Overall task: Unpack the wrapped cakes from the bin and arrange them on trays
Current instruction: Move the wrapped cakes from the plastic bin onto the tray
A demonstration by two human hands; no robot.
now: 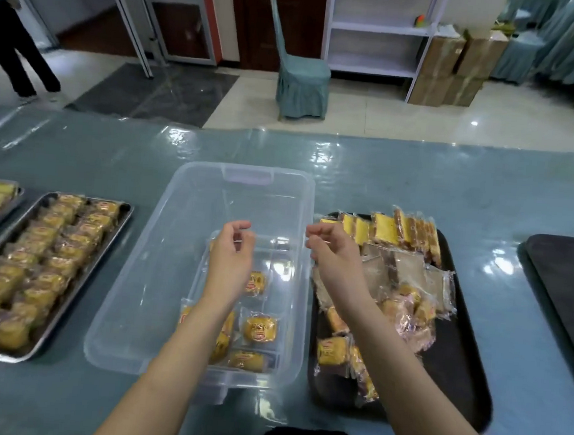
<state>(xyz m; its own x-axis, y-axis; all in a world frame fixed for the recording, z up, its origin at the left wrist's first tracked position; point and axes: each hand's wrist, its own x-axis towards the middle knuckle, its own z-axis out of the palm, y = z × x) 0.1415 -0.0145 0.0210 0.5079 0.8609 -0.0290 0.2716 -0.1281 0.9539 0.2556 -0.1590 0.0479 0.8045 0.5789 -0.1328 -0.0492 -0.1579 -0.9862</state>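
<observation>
**A:** Teal table (402,178) with a shiny plastic cover, tiled floor behind it, 1 covered chair (301,77) and white shelving (379,29) further back. What's on the table?

**B:** Clear bin (157,275) in the middle, with a handful of wrapped cakes (259,328) in its near right part. Metal tray (77,290) on the left packed with rows of them, black tray (454,385) on the right with a looser pile.

**A:** And the hands?

**B:** Both raised over the bin. Left hand (233,252) and right hand (330,255) are apart, fingers curled. Can't tell if they're pinching some clear wrapper or nothing.
</observation>
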